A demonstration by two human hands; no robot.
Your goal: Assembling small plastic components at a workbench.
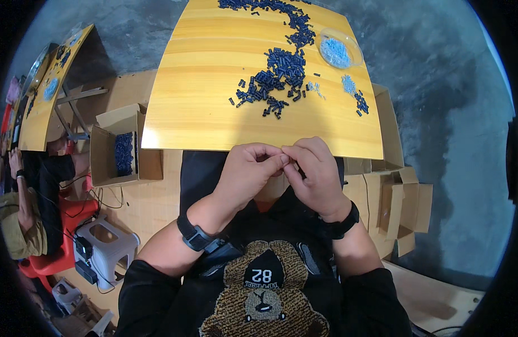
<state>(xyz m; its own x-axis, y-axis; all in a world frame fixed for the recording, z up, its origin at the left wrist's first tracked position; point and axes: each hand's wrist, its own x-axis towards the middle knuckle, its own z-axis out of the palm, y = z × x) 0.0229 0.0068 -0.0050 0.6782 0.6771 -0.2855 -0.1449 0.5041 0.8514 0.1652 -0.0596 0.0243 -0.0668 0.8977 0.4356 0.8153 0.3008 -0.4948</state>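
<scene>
My left hand [246,170] and my right hand [315,177] meet at the table's near edge, above my lap. Both are closed, thumbs and forefingers pinched together tip to tip. Whatever sits between the fingertips is hidden or too small to make out. Beyond them on the yellow wooden table [214,126] lies a heap of small black cylindrical pieces [281,70], trailing away to the far edge. To its right stands a clear round dish [357,56] of tiny pale-blue and silvery pins [334,51]. A loose pile of similar pins [348,84] lies nearer, beside a small cluster of black pieces [361,103].
An open cardboard box [104,168] with dark pieces inside stands left of the table. More cardboard boxes [399,208] are at the right. A grey plastic stool [104,244] and a red stool [73,219] are at lower left. Another person [26,208] sits at a second table [42,112].
</scene>
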